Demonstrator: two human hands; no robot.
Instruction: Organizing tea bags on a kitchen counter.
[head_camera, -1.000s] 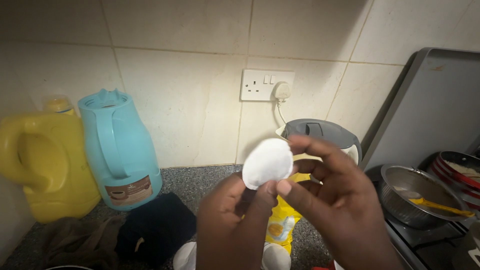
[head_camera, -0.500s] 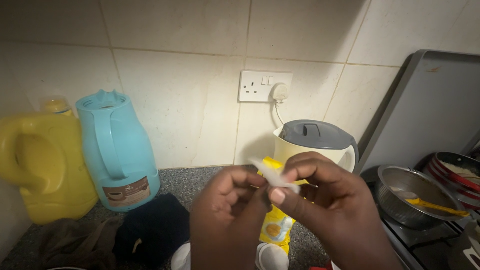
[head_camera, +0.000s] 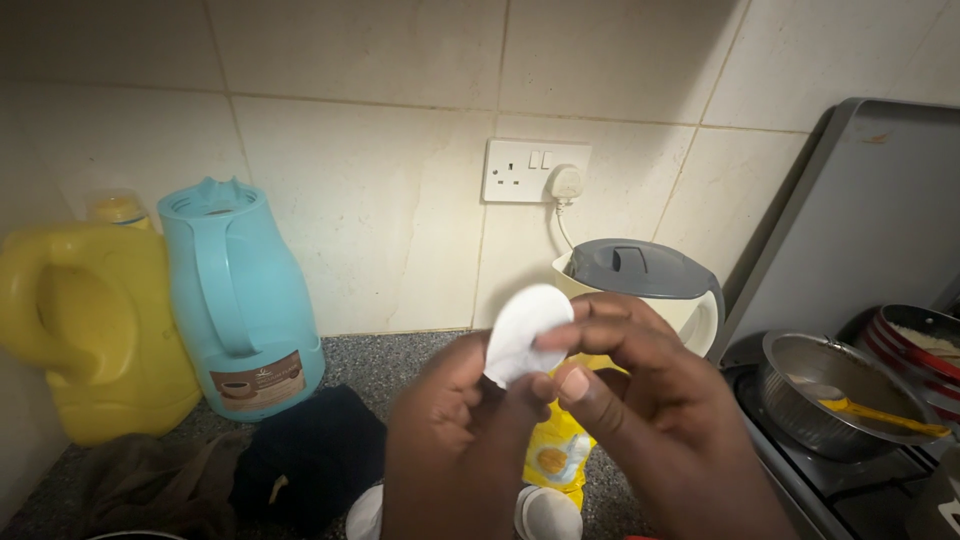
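Note:
A small round white disc (head_camera: 522, 331), thin like a paper or foil seal, is held up in front of me between the fingertips of both hands. My left hand (head_camera: 452, 445) pinches its lower left edge. My right hand (head_camera: 650, 420) grips its right side with thumb and fingers. Behind and below the hands stands a yellow packet (head_camera: 556, 455) with a picture on it, partly hidden by my fingers. Two white round things (head_camera: 548, 512) lie at the bottom edge under my hands.
A cream electric kettle with a grey lid (head_camera: 645, 275) stands behind, plugged into a wall socket (head_camera: 535, 170). Left are a light blue flask jug (head_camera: 240, 295), a yellow jerrycan (head_camera: 85, 325) and dark cloths (head_camera: 310, 460). Right, a stove holds a steel bowl with a yellow spoon (head_camera: 840, 400).
The white disc was held up facing me, then turned edge-on and lowered, and now it is raised again with its flat face towards me.

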